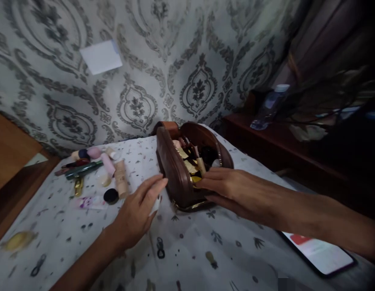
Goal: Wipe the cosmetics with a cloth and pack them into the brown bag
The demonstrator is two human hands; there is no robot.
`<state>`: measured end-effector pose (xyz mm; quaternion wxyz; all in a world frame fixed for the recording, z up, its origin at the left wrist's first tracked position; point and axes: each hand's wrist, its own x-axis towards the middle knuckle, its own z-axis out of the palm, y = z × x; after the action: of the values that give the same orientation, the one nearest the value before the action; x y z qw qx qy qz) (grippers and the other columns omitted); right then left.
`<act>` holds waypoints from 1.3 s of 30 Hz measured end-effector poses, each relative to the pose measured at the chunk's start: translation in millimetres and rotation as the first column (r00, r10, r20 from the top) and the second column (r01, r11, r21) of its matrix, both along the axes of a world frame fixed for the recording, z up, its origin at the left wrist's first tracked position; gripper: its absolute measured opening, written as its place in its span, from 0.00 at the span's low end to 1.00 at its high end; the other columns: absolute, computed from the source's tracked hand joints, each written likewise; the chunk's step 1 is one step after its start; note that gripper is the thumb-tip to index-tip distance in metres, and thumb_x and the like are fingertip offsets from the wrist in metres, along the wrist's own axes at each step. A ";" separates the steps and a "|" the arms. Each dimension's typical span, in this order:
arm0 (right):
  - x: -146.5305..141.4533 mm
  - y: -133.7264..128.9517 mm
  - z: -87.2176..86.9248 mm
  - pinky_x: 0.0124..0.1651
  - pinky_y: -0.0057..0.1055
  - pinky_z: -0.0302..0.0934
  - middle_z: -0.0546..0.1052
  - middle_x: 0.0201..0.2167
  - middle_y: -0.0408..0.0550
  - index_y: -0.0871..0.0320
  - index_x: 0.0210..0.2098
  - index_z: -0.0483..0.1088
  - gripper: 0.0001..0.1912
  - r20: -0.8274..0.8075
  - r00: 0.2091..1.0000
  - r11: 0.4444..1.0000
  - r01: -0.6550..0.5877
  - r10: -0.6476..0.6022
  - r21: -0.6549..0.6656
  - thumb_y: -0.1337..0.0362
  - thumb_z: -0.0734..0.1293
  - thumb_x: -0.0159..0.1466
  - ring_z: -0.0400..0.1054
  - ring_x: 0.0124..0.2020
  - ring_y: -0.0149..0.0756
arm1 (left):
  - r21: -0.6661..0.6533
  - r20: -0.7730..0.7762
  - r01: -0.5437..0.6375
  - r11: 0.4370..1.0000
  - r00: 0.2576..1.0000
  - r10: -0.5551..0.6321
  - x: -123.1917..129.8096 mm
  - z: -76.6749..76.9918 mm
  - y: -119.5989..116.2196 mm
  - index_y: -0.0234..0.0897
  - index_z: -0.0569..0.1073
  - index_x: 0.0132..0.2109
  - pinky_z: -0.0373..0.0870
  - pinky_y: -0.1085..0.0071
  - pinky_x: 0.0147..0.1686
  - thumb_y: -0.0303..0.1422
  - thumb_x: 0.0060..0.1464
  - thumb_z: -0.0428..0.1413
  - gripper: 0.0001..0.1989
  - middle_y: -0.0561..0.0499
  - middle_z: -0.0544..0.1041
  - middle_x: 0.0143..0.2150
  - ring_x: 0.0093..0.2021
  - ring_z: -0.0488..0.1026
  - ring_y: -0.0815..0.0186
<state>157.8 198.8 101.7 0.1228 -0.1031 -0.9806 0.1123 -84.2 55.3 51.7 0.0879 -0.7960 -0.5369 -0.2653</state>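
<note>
A brown leather toiletry bag [175, 173] stands unzipped on the cloth, with gold, pink and dark items in its opening. My right hand [230, 186] is at the bag's near right rim, fingers over the edge and thumb against the outside. Just left of the bag is my left hand [139, 210], its fingers curled around something small and white that is mostly hidden. Left of it lie cosmetics: a beige foundation bottle [121, 180], a round black lid [111, 196], a pink-and-white tube [92, 203] and a dark green tube [83, 169].
A lit phone [323, 254] lies under my right forearm. A clear plastic bottle [268, 109] stands on the dark red wooden ledge [254, 139]. Behind the bag rises a patterned wall [139, 81] with a white card [102, 58]. Brown wood [14, 149] borders the left.
</note>
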 end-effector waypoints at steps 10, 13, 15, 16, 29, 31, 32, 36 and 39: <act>-12.4 -15.5 -11.0 0.41 0.39 0.67 0.78 0.43 0.54 0.55 0.41 0.74 0.15 -0.452 0.892 0.897 0.217 -0.022 0.384 0.59 0.57 0.71 0.73 0.40 0.42 | -0.326 -0.173 -0.239 0.915 0.966 0.191 -37.2 -37.6 -101.2 0.42 0.60 0.63 0.76 0.61 0.41 0.49 0.60 0.53 0.29 0.41 0.74 0.52 0.49 0.73 0.54; -29.1 -43.0 -14.3 0.43 0.39 0.69 0.78 0.44 0.53 0.54 0.42 0.74 0.13 -0.510 0.859 0.950 0.121 0.045 0.287 0.59 0.59 0.71 0.74 0.42 0.41 | -0.345 -0.191 -0.228 0.911 0.967 0.170 -36.9 -40.6 -119.3 0.41 0.64 0.60 0.72 0.56 0.49 0.51 0.56 0.56 0.30 0.40 0.70 0.58 0.55 0.68 0.51; -43.6 -63.1 -19.8 0.42 0.35 0.71 0.79 0.42 0.51 0.54 0.41 0.74 0.12 -0.491 0.866 0.978 0.008 0.097 0.208 0.61 0.59 0.70 0.75 0.42 0.39 | -0.325 -0.201 -0.239 0.915 0.963 0.180 -34.8 -43.2 -125.3 0.41 0.66 0.58 0.70 0.56 0.51 0.44 0.62 0.54 0.21 0.41 0.70 0.57 0.55 0.67 0.52; -51.4 -72.6 -23.8 0.42 0.34 0.71 0.79 0.41 0.51 0.54 0.41 0.74 0.12 -0.465 0.878 0.987 -0.044 0.112 0.154 0.62 0.59 0.70 0.75 0.41 0.38 | -0.313 -0.198 -0.238 0.920 0.963 0.182 -34.2 -44.6 -126.6 0.40 0.67 0.56 0.70 0.58 0.50 0.39 0.64 0.52 0.16 0.42 0.71 0.55 0.54 0.68 0.54; -157.1 -156.3 -96.3 0.33 0.30 0.65 0.78 0.27 0.48 0.59 0.31 0.76 0.11 -0.129 0.990 0.576 -0.069 -0.064 -0.815 0.60 0.65 0.60 0.72 0.29 0.36 | -0.259 0.215 -0.707 0.658 0.622 0.753 -159.0 -29.1 -100.0 0.37 0.65 0.54 0.68 0.64 0.53 0.27 0.63 0.45 0.14 0.44 0.75 0.51 0.52 0.73 0.60; -168.9 -162.4 -105.6 0.33 0.30 0.64 0.78 0.25 0.47 0.60 0.29 0.76 0.11 -0.125 0.987 0.524 -0.055 -0.099 -0.850 0.60 0.65 0.59 0.70 0.28 0.35 | -0.277 0.180 -0.782 0.559 0.529 0.829 -184.1 -27.5 -90.8 0.35 0.64 0.54 0.66 0.62 0.55 0.27 0.63 0.44 0.14 0.40 0.73 0.54 0.56 0.71 0.58; -172.7 -164.6 -109.2 0.33 0.30 0.63 0.78 0.25 0.46 0.59 0.28 0.76 0.11 -0.130 0.985 0.520 -0.052 -0.115 -0.853 0.60 0.65 0.58 0.70 0.28 0.35 | -0.298 0.157 -0.809 0.507 0.482 0.862 -193.7 -28.0 -86.3 0.34 0.64 0.54 0.67 0.61 0.54 0.29 0.64 0.44 0.13 0.38 0.73 0.55 0.56 0.71 0.56; -174.8 -168.4 -117.8 0.35 0.31 0.63 0.79 0.27 0.48 0.59 0.28 0.76 0.13 -0.163 0.979 0.564 -0.067 -0.122 -0.823 0.58 0.64 0.60 0.71 0.31 0.37 | -0.404 0.035 -0.854 0.328 0.344 0.938 -212.4 -35.1 -71.7 0.32 0.63 0.54 0.69 0.60 0.46 0.38 0.62 0.50 0.17 0.34 0.75 0.51 0.51 0.75 0.51; -170.1 -168.5 -120.1 0.38 0.33 0.65 0.80 0.29 0.50 0.59 0.30 0.76 0.14 -0.177 0.978 0.597 -0.078 -0.110 -0.799 0.57 0.63 0.61 0.72 0.33 0.39 | -0.439 -0.040 -0.861 0.259 0.306 0.951 -215.0 -38.8 -65.9 0.34 0.64 0.54 0.69 0.61 0.45 0.38 0.59 0.54 0.19 0.35 0.76 0.51 0.51 0.75 0.50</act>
<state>-12.2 30.3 -18.3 0.1660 -0.1437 -0.8060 0.5496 -299.3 -10.6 12.9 0.0052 -0.3008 -0.9424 -0.1465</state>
